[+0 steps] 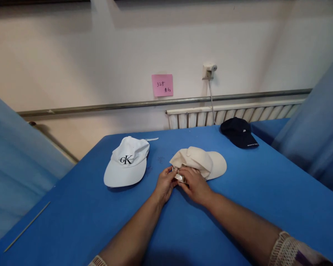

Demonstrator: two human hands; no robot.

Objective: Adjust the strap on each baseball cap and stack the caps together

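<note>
A beige cap [199, 160] lies on the blue table [238, 207], its brim pointing right and away from me. Both my hands meet at its near back edge. My left hand [164, 183] pinches the cap's rear strap from the left. My right hand [195, 184] grips the same strap and its small metal buckle from the right, fingers curled. A white cap [127, 161] with black letters on the front rests to the left, brim toward me. A dark navy cap [239, 132] sits at the far right of the table.
A thin stick [27, 226] lies near the table's left edge. Blue curtains hang on both sides. Behind the table stand a white radiator [233, 112], a pink sticky note [162, 85] and a wall socket with a cable [209, 72].
</note>
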